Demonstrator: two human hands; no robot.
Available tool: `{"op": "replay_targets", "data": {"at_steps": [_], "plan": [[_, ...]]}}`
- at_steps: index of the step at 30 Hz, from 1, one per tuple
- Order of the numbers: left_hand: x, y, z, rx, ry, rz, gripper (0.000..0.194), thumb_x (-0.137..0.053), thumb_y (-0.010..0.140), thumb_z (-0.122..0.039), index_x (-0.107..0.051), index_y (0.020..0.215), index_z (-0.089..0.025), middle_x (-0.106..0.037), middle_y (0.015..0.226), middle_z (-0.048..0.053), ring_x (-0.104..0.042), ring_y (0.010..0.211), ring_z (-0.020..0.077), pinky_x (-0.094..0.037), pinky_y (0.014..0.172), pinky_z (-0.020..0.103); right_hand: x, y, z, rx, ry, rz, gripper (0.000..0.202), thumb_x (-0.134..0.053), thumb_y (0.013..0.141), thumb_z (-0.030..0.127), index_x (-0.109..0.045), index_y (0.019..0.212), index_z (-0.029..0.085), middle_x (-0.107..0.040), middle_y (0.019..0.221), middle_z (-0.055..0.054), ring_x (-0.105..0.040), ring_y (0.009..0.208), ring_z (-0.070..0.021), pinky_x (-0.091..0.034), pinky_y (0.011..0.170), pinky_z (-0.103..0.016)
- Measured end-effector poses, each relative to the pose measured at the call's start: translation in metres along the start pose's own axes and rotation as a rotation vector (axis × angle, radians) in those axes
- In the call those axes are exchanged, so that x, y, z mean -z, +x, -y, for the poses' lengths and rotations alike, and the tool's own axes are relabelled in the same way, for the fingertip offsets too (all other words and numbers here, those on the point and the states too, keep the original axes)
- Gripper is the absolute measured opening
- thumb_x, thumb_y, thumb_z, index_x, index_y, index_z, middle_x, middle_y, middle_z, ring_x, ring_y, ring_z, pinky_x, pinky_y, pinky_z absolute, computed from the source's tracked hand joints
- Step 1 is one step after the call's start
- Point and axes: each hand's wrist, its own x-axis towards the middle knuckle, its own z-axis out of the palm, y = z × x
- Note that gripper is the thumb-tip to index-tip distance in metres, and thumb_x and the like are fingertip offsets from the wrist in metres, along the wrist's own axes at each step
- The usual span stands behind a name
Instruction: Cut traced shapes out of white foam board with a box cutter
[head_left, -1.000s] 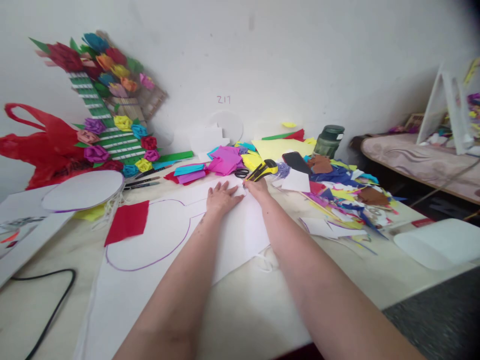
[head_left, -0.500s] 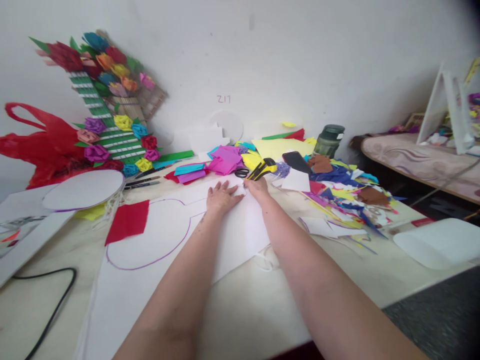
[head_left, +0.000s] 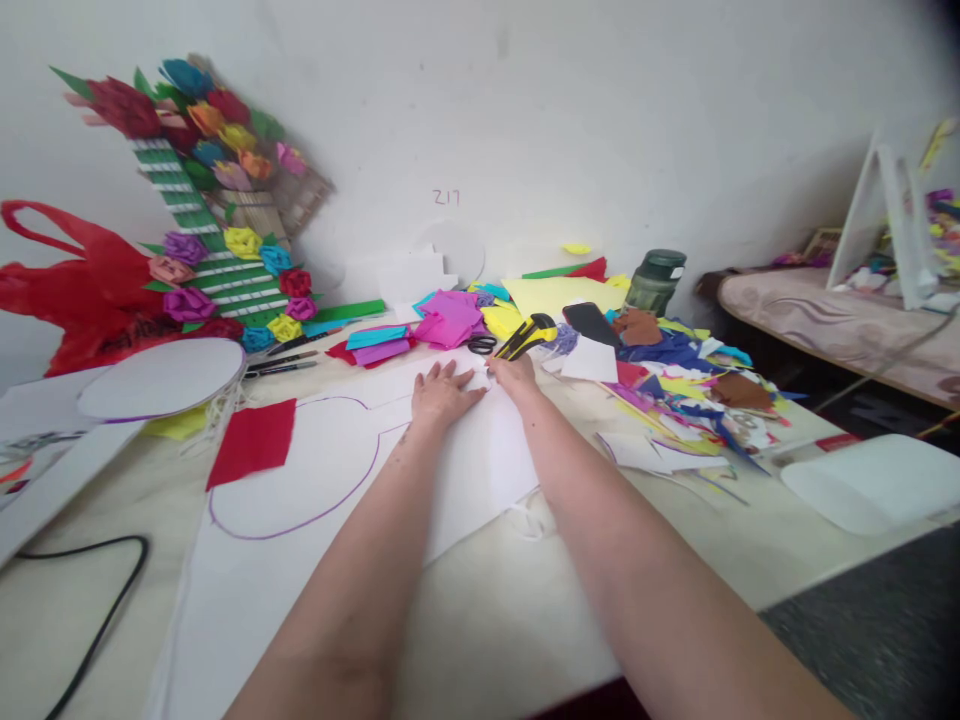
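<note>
A large white sheet [head_left: 247, 590] lies on the table, with a rounded outline drawn on it in purple that runs into a narrow neck. Fingers spread, my left hand [head_left: 444, 395] presses flat on the sheet over that neck. My right hand [head_left: 513, 375] is closed around a yellow and black utility knife [head_left: 529, 337], its lower end down at the sheet just right of my left fingertips; the blade is too small to make out. Black-handled scissors [head_left: 481, 345] rest just behind the hands. A red paper piece [head_left: 252, 444] covers part of the outline's left side.
Paper scraps [head_left: 697, 380] are heaped at the right, near a phone [head_left: 591, 324] and a green bottle [head_left: 657, 280]. Folded coloured papers [head_left: 450, 318] lie behind the hands. At left are a white disc [head_left: 161, 378], a red bag [head_left: 82, 290], a paper-flower piece [head_left: 225, 270] and a black cable [head_left: 112, 620].
The view has shifted very slightly. Both hands stay in nearly the same place on the sheet, and the utility knife is still in my right hand.
</note>
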Motion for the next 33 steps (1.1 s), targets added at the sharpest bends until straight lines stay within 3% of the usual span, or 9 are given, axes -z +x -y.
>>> {"op": "replay_targets", "data": {"at_steps": [9, 16, 33], "plan": [[-0.0014, 0.0011, 0.0004, 0.010, 0.000, -0.002, 0.065, -0.031, 0.077, -0.072, -0.038, 0.135, -0.043, -0.019, 0.151, -0.008, -0.013, 0.139, 0.0249, -0.009, 0.110, 0.050, -0.0036, 0.0054, -0.0080, 0.106, 0.091, 0.037, 0.028, -0.050, 0.058, 0.019, -0.068, 0.078, 0.024, -0.066, 0.071, 0.004, -0.058, 0.066, -0.0130, -0.045, 0.062, -0.023], [-0.0003, 0.0008, -0.0003, 0.016, 0.005, 0.000, 0.063, -0.032, 0.078, -0.071, -0.039, 0.134, -0.044, -0.019, 0.151, -0.008, -0.013, 0.139, 0.0243, -0.010, 0.110, 0.049, -0.0029, 0.0018, -0.0008, 0.009, 0.042, 0.023, 0.016, -0.054, 0.058, 0.023, -0.066, 0.068, 0.020, -0.067, 0.072, -0.001, -0.061, 0.070, -0.0158, -0.046, 0.062, -0.025], [-0.0005, 0.0005, 0.0002, 0.008, 0.018, 0.001, 0.063, -0.031, 0.078, -0.071, -0.038, 0.135, -0.044, -0.019, 0.151, -0.009, -0.013, 0.138, 0.0256, -0.011, 0.110, 0.049, -0.0058, 0.0049, -0.0017, 0.021, 0.087, 0.025, 0.017, -0.055, 0.060, 0.021, -0.067, 0.072, 0.020, -0.066, 0.069, 0.000, -0.062, 0.071, -0.0159, -0.047, 0.064, -0.025]]}}
